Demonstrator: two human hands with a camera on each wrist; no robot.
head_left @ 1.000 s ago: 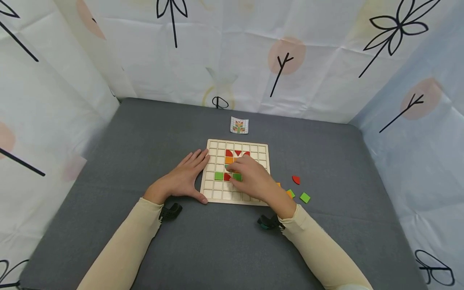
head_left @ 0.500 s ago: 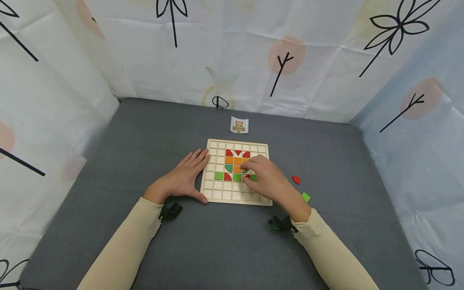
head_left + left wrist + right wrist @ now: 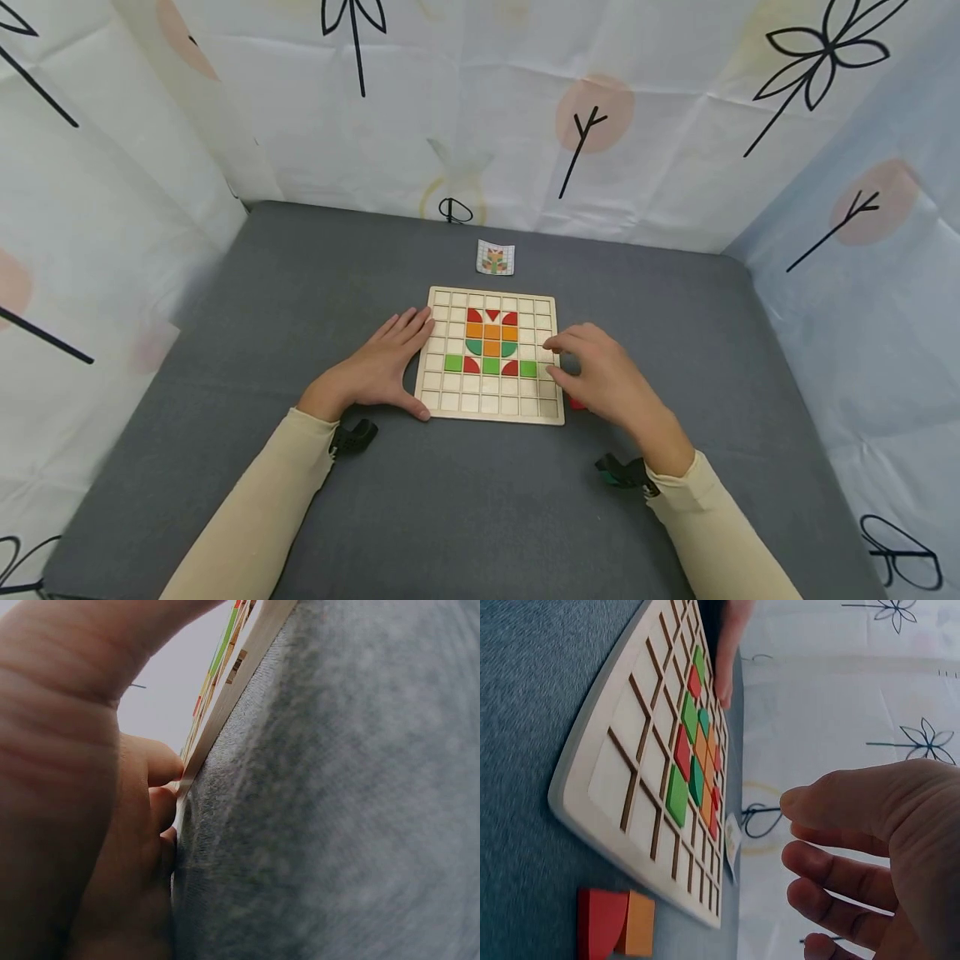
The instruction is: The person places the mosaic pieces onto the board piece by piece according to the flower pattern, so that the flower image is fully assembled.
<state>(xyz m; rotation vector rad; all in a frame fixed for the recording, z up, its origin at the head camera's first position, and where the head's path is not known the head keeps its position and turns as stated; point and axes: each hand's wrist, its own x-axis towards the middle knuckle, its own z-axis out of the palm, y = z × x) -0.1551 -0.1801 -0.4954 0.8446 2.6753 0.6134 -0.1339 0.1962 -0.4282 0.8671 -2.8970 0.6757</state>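
A wooden grid board [image 3: 450,404] lies on the grey table, with red, orange and green pieces set in its squares. Orange squares [image 3: 491,332] fill the middle, and a light green square [image 3: 528,368] sits rightmost in its row. My left hand [image 3: 386,358] rests along the board's left edge, fingers extended and thumb at the near corner. In the left wrist view, fingertips touch the board's side [image 3: 217,720]. My right hand [image 3: 603,375] hovers by the right edge with loosely bent fingers, holding nothing. Beneath it, a red piece [image 3: 600,922] and an orange piece [image 3: 637,924] lie off the board.
A small printed card [image 3: 495,258] with a coloured grid pattern lies beyond the board. White printed cloth [image 3: 510,150] hangs behind the table and at both sides. The right hand hides part of the tabletop beside the board.
My right hand has drawn back rightward from the board's middle to its right edge, uncovering the pieces there. It now covers most of the loose pieces. The left hand stays put.
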